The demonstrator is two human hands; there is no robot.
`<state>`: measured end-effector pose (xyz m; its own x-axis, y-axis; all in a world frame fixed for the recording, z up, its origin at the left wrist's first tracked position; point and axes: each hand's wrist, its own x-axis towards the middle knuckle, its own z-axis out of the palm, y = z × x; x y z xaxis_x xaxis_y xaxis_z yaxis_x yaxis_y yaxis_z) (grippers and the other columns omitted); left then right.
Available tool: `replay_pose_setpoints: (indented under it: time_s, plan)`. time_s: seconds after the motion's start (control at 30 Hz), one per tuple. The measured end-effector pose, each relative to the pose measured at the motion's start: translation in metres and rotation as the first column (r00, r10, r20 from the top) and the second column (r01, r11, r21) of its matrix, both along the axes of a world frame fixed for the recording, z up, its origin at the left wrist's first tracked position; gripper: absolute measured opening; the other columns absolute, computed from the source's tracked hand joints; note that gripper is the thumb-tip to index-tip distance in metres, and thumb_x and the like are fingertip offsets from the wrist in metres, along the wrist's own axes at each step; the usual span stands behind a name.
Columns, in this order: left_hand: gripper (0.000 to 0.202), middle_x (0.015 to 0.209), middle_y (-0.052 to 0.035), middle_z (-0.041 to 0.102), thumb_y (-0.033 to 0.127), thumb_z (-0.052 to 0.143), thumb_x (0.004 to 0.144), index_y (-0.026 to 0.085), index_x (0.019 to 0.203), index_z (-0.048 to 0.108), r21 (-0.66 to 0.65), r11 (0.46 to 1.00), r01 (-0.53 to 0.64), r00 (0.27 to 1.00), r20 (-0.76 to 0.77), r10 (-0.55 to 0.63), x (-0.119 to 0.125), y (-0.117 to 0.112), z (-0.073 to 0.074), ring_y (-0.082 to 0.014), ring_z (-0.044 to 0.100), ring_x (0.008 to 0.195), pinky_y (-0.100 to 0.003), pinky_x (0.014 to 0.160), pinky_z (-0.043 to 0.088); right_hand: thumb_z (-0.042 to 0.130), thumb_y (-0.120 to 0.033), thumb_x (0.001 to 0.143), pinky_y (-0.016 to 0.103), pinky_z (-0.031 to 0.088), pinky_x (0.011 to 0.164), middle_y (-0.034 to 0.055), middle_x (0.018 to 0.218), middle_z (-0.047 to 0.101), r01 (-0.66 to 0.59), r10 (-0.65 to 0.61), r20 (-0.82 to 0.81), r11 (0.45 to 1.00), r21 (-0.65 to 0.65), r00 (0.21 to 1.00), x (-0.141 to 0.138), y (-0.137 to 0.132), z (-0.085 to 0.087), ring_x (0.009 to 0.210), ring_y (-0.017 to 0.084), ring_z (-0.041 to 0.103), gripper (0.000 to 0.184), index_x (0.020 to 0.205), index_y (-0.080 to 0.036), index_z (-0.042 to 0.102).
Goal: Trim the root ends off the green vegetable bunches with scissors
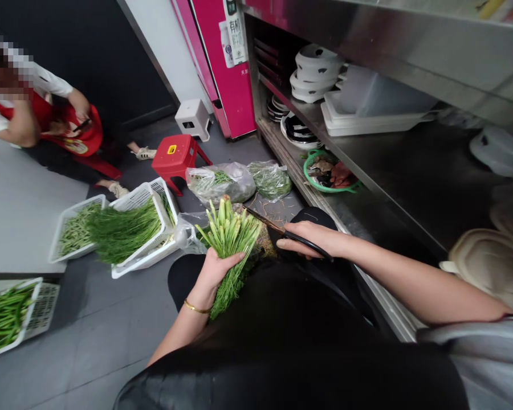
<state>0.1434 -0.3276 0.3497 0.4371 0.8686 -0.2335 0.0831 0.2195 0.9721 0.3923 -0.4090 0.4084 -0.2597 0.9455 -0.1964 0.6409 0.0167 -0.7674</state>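
My left hand (216,269) is wrapped round a bunch of green chives (229,236), held upright over my lap with the cut ends pointing up. My right hand (310,238) grips a pair of black-handled scissors (282,230), whose blades reach left to the top of the bunch. A gold bangle sits on my left wrist.
White baskets of greens (128,230) stand on the grey floor to the left, another (8,316) at the far left. Two plastic bags of greens (222,182), a red stool (175,156) and a white stool lie ahead. A seated person in red (47,122) is at upper left. Steel shelves with dishes (367,148) are on my right.
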Motion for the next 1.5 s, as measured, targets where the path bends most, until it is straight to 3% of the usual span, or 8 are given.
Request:
replay_pose_setpoints:
  time_s: [0.33, 0.57, 0.77, 0.9, 1.0, 1.13, 1.37, 1.5]
  plan:
    - [0.054, 0.107, -0.0108, 0.071, 0.018, 0.084, 0.053, 0.013, 0.105, 0.068, -0.109, 0.992, -0.064, 0.997, 0.044, 0.069, -0.006, 0.007, -0.004, -0.029, 0.064, 0.104, -0.039, 0.098, 0.048, 0.044, -0.05, 0.088, 0.023, 0.038, 0.049, -0.0047, 0.056, 0.054, 0.252, -0.255, -0.132, 0.967, -0.041, 0.958, -0.001, -0.005, -0.009, 0.045, 0.011, 0.053, 0.031, 0.078, -0.021, 0.044]
    - [0.063, 0.115, -0.0112, 0.068, 0.015, 0.084, 0.051, 0.014, 0.111, 0.066, -0.148, 0.983, -0.109, 0.986, 0.106, 0.125, 0.002, 0.004, 0.003, -0.03, 0.059, 0.114, -0.04, 0.103, 0.043, 0.066, -0.043, 0.072, 0.027, 0.044, 0.066, -0.0005, 0.079, 0.063, 0.503, -0.457, -0.232, 0.838, 0.211, 0.859, -0.036, 0.03, -0.008, 0.072, 0.016, 0.06, 0.032, 0.089, -0.021, 0.05]
    - [0.067, 0.112, -0.0084, 0.07, 0.017, 0.086, 0.047, 0.017, 0.111, 0.066, -0.13, 0.984, -0.125, 0.969, 0.195, 0.149, 0.005, 0.0, 0.002, -0.0293, 0.061, 0.111, -0.038, 0.1, 0.046, 0.069, -0.037, 0.067, 0.028, 0.048, 0.064, -0.0017, 0.079, 0.062, 0.502, -0.452, -0.366, 0.863, 0.052, 0.814, -0.074, 0.072, -0.048, 0.066, 0.015, 0.062, 0.033, 0.083, -0.022, 0.044]
    - [0.052, 0.098, -0.0057, 0.074, 0.029, 0.083, 0.055, 0.019, 0.104, 0.067, -0.284, 0.948, -0.143, 0.951, 0.226, 0.211, -0.012, 0.004, -0.008, -0.0275, 0.068, 0.095, -0.04, 0.091, 0.053, 0.065, -0.027, 0.065, 0.026, 0.05, 0.06, -0.0039, 0.079, 0.059, 0.512, -0.431, -0.554, 0.859, -0.009, 0.712, -0.093, 0.08, -0.061, 0.061, 0.013, 0.063, 0.031, 0.083, -0.023, 0.04]
    - [0.037, 0.076, -0.0069, 0.074, 0.041, 0.076, 0.064, 0.016, 0.09, 0.068, -0.461, 0.886, -0.059, 0.97, 0.183, 0.159, -0.026, 0.007, -0.011, -0.0274, 0.071, 0.073, -0.043, 0.079, 0.057, 0.063, -0.023, 0.065, 0.026, 0.05, 0.061, -0.0035, 0.077, 0.059, 0.504, -0.39, -0.565, 0.862, 0.055, 0.728, -0.102, 0.079, -0.055, 0.065, 0.014, 0.064, 0.028, 0.082, -0.023, 0.041]
    - [0.033, 0.076, -0.008, 0.074, 0.026, 0.078, 0.06, 0.015, 0.089, 0.07, -0.533, 0.844, 0.057, 0.969, 0.232, 0.081, -0.033, 0.007, -0.007, -0.0257, 0.07, 0.065, -0.041, 0.07, 0.058, 0.059, -0.022, 0.068, 0.026, 0.048, 0.059, -0.0045, 0.068, 0.058, 0.397, -0.281, -0.494, 0.906, 0.145, 0.823, -0.107, 0.074, -0.044, 0.059, 0.013, 0.059, 0.024, 0.083, -0.024, 0.041]
    - [0.019, 0.057, -0.0057, 0.067, 0.017, 0.08, 0.054, 0.008, 0.066, 0.068, -0.378, 0.922, -0.088, 0.98, 0.132, 0.148, -0.03, 0.02, 0.011, -0.0142, 0.061, 0.048, -0.025, 0.05, 0.052, 0.06, -0.024, 0.072, 0.027, 0.049, 0.065, 0.0001, 0.079, 0.06, 0.491, -0.325, -0.461, 0.817, 0.304, 0.826, -0.089, 0.071, -0.011, 0.068, 0.015, 0.061, 0.022, 0.086, -0.023, 0.044]
    - [0.025, 0.058, -0.0026, 0.066, 0.015, 0.082, 0.05, 0.011, 0.069, 0.067, -0.233, 0.963, -0.133, 0.975, 0.141, 0.169, -0.024, 0.026, 0.019, -0.0125, 0.059, 0.047, -0.023, 0.047, 0.05, 0.062, -0.026, 0.073, 0.026, 0.049, 0.06, -0.0002, 0.082, 0.062, 0.473, -0.268, -0.562, 0.844, 0.255, 0.782, -0.086, 0.073, 0.005, 0.06, 0.012, 0.061, 0.024, 0.089, -0.023, 0.044]
